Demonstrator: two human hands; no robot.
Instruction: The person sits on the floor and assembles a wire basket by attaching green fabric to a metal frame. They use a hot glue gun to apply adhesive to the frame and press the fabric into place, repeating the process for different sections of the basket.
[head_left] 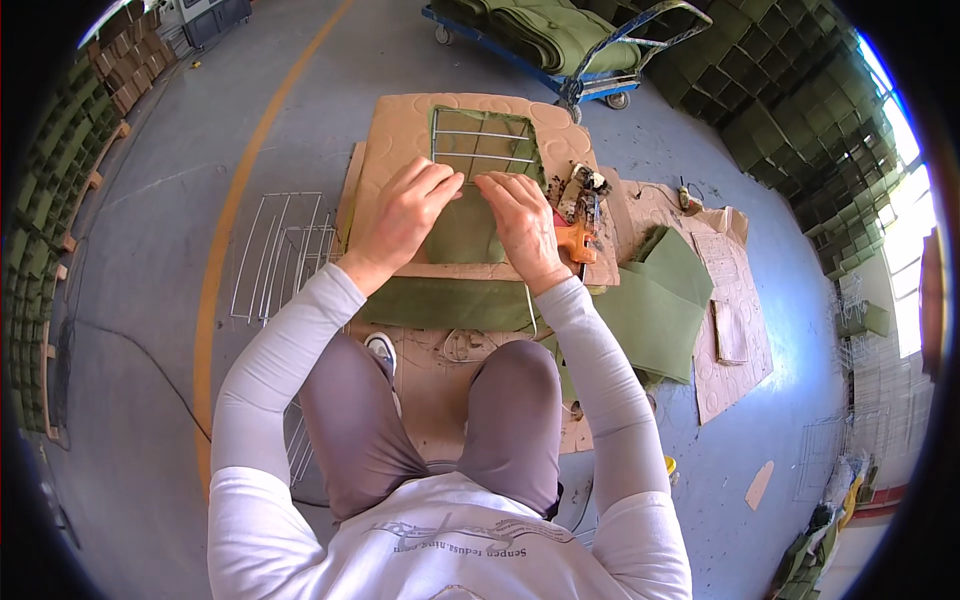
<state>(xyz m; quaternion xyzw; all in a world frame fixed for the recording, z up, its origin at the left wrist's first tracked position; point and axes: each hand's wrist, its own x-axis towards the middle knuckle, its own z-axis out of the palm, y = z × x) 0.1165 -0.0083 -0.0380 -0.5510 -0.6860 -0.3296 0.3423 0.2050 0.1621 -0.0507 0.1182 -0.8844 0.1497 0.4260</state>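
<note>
A wire frame (pixel 484 134) lies inside a green felt-like sheet (pixel 464 235) on a cardboard-topped work surface (pixel 400 130) in front of my knees. At the sheet's upper edge, beside the frame's near wires, my left hand (pixel 405 215) is closed with its fingertips pinched together. My right hand (pixel 522 222) pinches the same edge a short way to the right. The fingers hide exactly where sheet and wire meet. Just right of my right hand rests an orange glue gun (pixel 576 242), among dark, smeared residue on the cardboard.
Bare wire frames (pixel 285 255) stand on the floor at left. Folded green sheets (pixel 665 295) lie on cardboard at right. A blue trolley (pixel 590 85) carries more green material at the back. Stacked green boxes (pixel 780 110) line the right side. A cable (pixel 145 350) crosses the floor.
</note>
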